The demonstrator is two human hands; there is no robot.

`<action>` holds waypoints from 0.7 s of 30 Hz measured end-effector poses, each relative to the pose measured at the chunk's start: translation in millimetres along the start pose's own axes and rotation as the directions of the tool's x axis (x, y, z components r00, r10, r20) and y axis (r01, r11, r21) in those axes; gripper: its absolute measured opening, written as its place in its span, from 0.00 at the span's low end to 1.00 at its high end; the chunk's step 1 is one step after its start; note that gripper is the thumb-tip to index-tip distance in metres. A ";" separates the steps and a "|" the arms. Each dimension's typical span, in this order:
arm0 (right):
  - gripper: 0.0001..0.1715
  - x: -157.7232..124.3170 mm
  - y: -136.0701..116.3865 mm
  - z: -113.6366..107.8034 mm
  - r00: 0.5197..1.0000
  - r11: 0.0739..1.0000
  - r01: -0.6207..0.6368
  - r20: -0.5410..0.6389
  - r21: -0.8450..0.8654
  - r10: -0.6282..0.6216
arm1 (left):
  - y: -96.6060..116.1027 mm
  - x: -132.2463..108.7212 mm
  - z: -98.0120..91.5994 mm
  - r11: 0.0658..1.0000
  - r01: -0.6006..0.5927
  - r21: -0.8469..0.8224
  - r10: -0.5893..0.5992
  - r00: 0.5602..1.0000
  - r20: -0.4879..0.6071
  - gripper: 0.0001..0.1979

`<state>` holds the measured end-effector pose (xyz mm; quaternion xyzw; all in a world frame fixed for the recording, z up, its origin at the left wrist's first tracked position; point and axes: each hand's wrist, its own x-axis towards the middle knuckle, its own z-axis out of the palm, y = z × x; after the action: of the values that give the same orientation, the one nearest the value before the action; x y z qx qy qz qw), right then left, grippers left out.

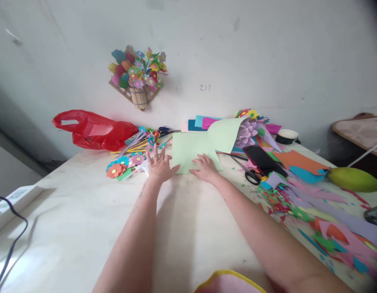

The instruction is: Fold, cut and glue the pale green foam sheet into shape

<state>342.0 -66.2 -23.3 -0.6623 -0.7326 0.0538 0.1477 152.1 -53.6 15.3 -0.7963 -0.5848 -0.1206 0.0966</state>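
A pale green craft sheet (191,152) lies in front of me on the table, its far right part curling up over other materials. My right hand (205,167) rests on its near edge, fingers spread and flat. At the sheet's left edge is my left hand (159,165), fingers stretched apart, the thumb close to the sheet's corner. Neither hand grips anything. Just left of my left hand lie cut flowers, among them an orange flower (116,170) and a pink flower (138,159).
A red plastic bag (96,130) sits at the back left. To the right are black-handled scissors (252,177), a phone (263,159), many coloured scraps (298,199) and a green mango-like fruit (354,179). A power strip (16,203) lies far left. A flower arrangement (139,77) hangs on the wall.
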 end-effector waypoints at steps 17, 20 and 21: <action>0.30 -0.8 0.0 -1.4 1.000 1.000 0.013 0.012 -0.019 -0.013 | 17.5 0.2 25.5 0.997 0.044 0.055 -0.056 0.971 0.232 0.29; 0.29 -0.8 -0.1 -2.0 1.000 1.000 0.012 0.016 -0.022 -0.011 | 11.9 -0.5 20.0 0.997 0.068 0.047 -0.078 0.956 0.281 0.27; 0.29 -0.8 -0.2 -2.1 1.000 1.000 0.012 0.018 -0.021 -0.012 | 10.9 -1.1 17.6 0.996 0.073 0.048 -0.084 0.953 0.291 0.27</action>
<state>342.5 -67.2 -21.4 -0.6589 -0.7384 0.0512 0.1343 163.6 -52.6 -2.0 -0.7798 -0.6258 0.0056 0.0190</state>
